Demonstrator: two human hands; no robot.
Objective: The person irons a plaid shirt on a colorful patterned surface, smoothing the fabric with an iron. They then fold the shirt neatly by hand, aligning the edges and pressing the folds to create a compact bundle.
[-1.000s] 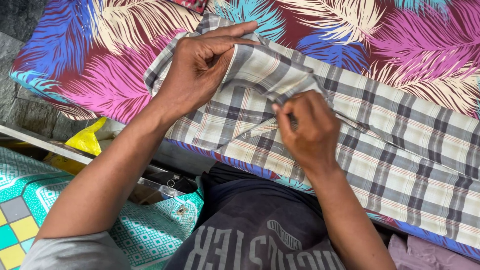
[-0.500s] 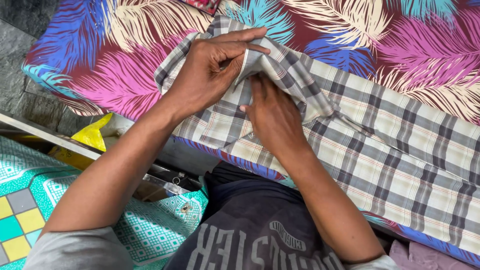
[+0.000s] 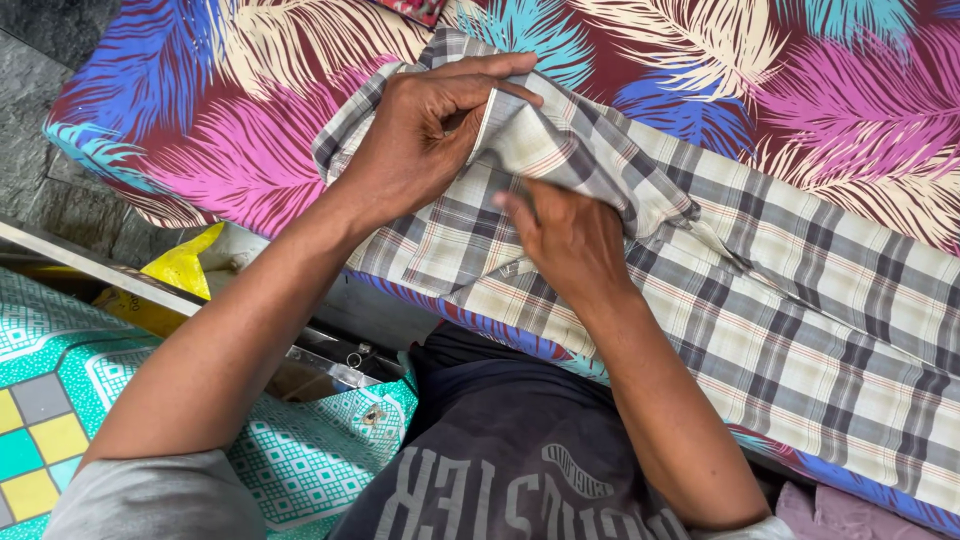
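- Grip: left hand (image 3: 425, 140) pinches folded edge of plaid cloth (image 3: 800, 300), frame centre-top; right hand (image 3: 565, 240) now tucked under the fold, fingers hidden, grip can't tell.
- Change: 1 s ago right hand lay on top w/ thin tool; fold since lifted.
- Cloth lies on feather-print cover (image 3: 200, 120).

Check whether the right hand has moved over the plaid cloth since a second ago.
Yes. The right hand has slid left and up along the plaid cloth, tucking under the folded flap beside the left hand.
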